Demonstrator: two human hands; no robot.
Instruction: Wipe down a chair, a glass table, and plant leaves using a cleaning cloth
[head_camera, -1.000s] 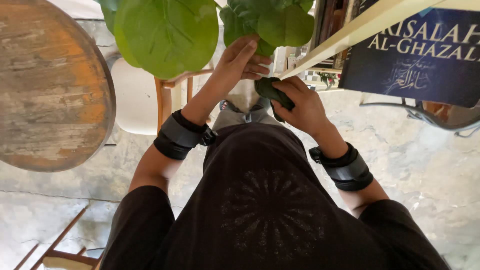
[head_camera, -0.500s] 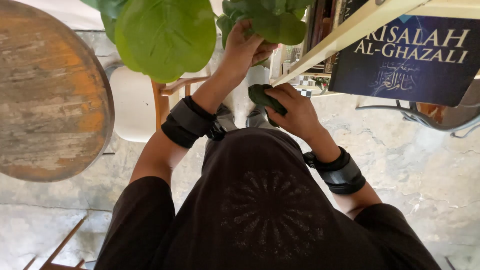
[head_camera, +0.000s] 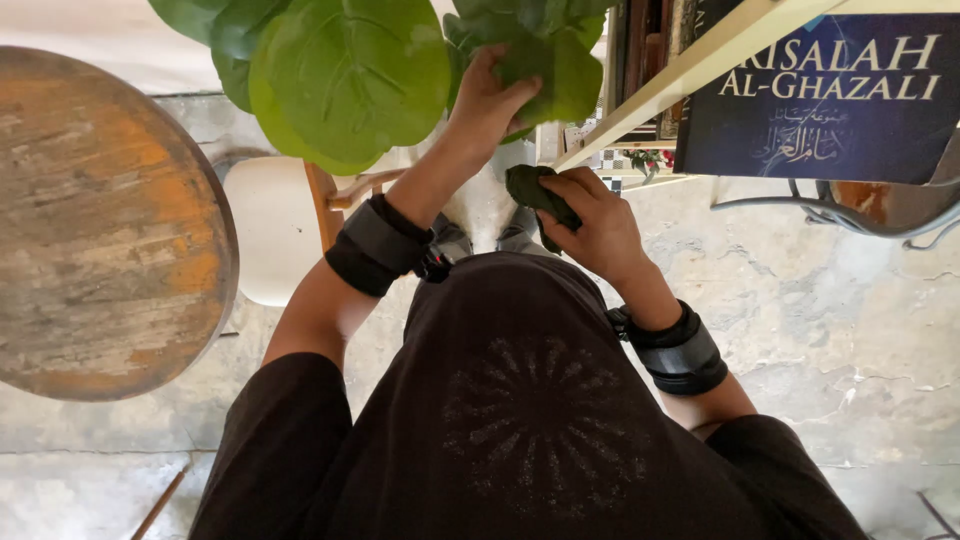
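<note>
A plant with large round green leaves (head_camera: 350, 80) fills the top middle of the head view. My left hand (head_camera: 490, 95) reaches up and grips one smaller leaf (head_camera: 560, 75) from below, fingers curled on it. Lower and to the right, my right hand (head_camera: 595, 220) is closed around a crumpled dark green cloth (head_camera: 535, 190), held just under that leaf. Both wrists wear black bands. My dark garment covers the lower middle of the picture.
A worn round wooden table (head_camera: 100, 220) stands at the left. A white chair seat (head_camera: 265, 235) with a wooden frame sits under the plant. A pale shelf edge (head_camera: 680, 75) with a dark blue book (head_camera: 830, 100) is at the upper right. The floor is grey stone.
My left hand has climbed higher onto the leaf. The right hand with the cloth has stayed close below it. The view has shifted slightly.
</note>
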